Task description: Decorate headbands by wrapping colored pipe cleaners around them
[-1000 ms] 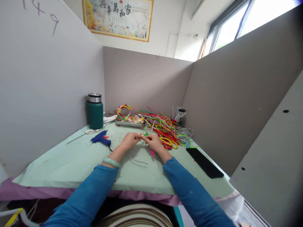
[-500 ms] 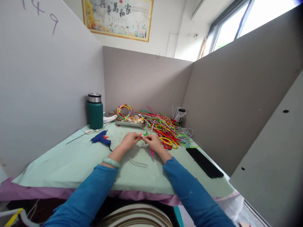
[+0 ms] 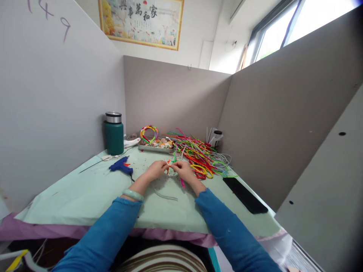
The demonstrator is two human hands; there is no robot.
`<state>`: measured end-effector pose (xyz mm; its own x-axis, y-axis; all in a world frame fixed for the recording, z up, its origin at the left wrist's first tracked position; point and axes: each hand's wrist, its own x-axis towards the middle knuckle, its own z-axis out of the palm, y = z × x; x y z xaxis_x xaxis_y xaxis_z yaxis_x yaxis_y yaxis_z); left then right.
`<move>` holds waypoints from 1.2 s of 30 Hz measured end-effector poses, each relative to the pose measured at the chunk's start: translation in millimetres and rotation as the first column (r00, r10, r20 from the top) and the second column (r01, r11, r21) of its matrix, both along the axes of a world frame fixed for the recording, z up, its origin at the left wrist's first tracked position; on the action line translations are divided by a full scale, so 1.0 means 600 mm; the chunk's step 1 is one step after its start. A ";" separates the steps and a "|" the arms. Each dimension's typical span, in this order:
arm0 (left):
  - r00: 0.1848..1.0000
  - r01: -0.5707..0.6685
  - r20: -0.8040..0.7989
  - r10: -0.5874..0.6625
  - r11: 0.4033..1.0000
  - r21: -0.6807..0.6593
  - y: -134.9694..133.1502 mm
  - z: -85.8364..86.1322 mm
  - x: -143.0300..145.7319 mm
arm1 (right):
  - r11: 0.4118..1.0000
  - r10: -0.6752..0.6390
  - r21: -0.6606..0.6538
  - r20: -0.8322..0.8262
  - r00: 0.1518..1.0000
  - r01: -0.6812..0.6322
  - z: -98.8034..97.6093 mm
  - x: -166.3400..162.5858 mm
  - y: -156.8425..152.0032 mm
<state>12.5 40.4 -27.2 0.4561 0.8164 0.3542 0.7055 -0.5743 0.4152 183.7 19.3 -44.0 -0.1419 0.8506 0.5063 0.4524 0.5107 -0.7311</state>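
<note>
Over the middle of the table, my left hand (image 3: 156, 169) and my right hand (image 3: 183, 170) meet with their fingertips pinched together. Between them shows a small orange pipe cleaner (image 3: 168, 170), gripped by both hands; its exact shape is hard to make out. A pink pipe cleaner (image 3: 182, 183) pokes out below my right hand, and I cannot tell whether that hand touches it. Green pipe cleaner pieces (image 3: 174, 157) lie just beyond the fingers. Nearer to me, thin grey wires (image 3: 166, 196) rest on the pale green cloth (image 3: 107, 204).
A blue glue gun (image 3: 121, 165) lies left of my hands, with a green bottle (image 3: 114, 136) behind it. At the back are a metal tray (image 3: 155, 149), a colourful ring (image 3: 141, 133) and a heap of pipe cleaners (image 3: 198, 151). A black slab (image 3: 245, 195) lies right. Partitions enclose the table.
My left hand has shifted slightly left and down, its fingertips a little further from my right hand. More of the orange pipe cleaner shows between them.
</note>
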 end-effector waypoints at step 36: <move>0.981 0.009 0.193 -0.007 1.000 -0.010 -0.007 0.003 -0.002 | 0.998 0.059 0.003 0.012 0.998 -0.059 -0.002 0.001 0.004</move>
